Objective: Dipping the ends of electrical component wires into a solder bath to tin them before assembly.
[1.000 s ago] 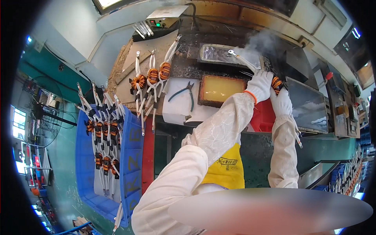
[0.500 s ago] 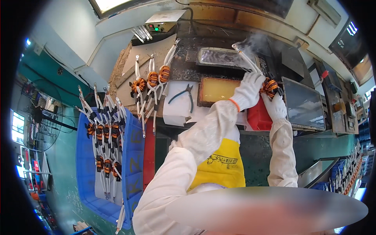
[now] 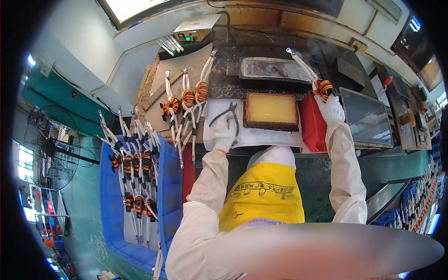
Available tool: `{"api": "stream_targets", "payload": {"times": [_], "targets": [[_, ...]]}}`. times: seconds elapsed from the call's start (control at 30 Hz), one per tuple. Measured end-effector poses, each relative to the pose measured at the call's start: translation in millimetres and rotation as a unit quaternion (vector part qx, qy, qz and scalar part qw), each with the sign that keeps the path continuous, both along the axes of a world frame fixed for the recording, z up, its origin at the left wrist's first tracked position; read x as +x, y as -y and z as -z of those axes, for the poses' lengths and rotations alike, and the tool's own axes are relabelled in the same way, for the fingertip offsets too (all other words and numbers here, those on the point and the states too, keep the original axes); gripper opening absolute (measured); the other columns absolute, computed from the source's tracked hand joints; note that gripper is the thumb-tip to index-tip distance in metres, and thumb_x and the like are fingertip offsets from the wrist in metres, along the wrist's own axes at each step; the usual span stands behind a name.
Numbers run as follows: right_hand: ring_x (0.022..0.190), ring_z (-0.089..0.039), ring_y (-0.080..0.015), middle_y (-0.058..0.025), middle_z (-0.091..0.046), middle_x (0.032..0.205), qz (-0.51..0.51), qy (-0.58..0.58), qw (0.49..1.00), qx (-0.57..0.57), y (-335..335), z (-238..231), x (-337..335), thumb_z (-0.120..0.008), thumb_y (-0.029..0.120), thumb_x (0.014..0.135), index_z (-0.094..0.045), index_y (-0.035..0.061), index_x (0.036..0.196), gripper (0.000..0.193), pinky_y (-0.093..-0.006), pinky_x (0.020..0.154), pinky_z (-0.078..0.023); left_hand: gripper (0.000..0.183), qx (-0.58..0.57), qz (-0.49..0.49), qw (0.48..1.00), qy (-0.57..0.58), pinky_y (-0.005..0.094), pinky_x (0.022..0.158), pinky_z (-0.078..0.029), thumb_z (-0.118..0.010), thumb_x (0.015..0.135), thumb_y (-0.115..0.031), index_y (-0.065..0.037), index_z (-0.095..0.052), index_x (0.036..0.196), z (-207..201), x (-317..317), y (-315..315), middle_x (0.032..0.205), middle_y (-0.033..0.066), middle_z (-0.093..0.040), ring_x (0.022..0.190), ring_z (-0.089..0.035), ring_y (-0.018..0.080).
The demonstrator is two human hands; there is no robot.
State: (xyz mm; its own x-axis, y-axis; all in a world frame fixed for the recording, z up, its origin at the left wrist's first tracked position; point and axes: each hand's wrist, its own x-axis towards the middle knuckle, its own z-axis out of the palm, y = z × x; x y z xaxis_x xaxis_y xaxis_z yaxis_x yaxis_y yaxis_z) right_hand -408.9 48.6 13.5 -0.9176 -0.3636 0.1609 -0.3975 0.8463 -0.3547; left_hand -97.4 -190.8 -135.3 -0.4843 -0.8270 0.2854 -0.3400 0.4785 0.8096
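Here, the orange-and-black wire-wound ring coil is being gripped by the white-gloved right hand near the silver-topped rectangular trough, its white leads seemingly being held clear, while teal-handled metal pliers are being touched by the white-gloved left hand, grip unclear.

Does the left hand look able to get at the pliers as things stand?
Likely yes: the left hand is at the pliers, with nothing visible blocking it, though whether its grip is closed on them is unclear.
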Motion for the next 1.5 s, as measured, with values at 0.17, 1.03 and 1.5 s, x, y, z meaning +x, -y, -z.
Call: {"api": "stream_targets", "payload": {"times": [0.17,1.03,1.5], "targets": [[0.108,-0.066,-0.0464,-0.0286,-0.067,0.118,-0.009,0.015,1.000,-0.019,5,-6,3,-0.066,0.061,0.088,-0.055,0.0003,0.128,0.074,-0.0527,0.093,-0.052,0.022,0.003,-0.011,0.998,0.067,0.0441,0.086,-0.054,-0.060,0.096,-0.024,-0.008,-0.070,0.109,13,7,15,0.101,0.0186,-0.073,0.096,-0.070,0.0375],[0.109,-0.067,-0.0440,-0.0280,-0.069,0.117,-0.071,0.020,0.997,0.016,15,-17,-15,-0.069,0.051,0.086,-0.061,0.0024,0.130,0.066,-0.0495,0.093,-0.054,0.024,0.032,-0.015,0.999,0.040,0.0426,0.083,-0.055,-0.061,0.094,-0.027,-0.010,-0.074,0.103,7,7,13,0.096,0.0189,-0.073,0.092,-0.072,0.0357],[0.111,-0.066,-0.0434,-0.0276,-0.069,0.117,-0.061,0.043,0.997,-0.005,11,-13,-21,-0.069,0.053,0.086,-0.063,0.0012,0.127,0.067,-0.0484,0.095,-0.053,0.023,0.021,-0.021,0.998,0.055,0.0422,0.083,-0.056,-0.061,0.094,-0.026,-0.010,-0.075,0.103,1,6,9,0.095,0.0174,-0.074,0.090,-0.072,0.0350]]}}
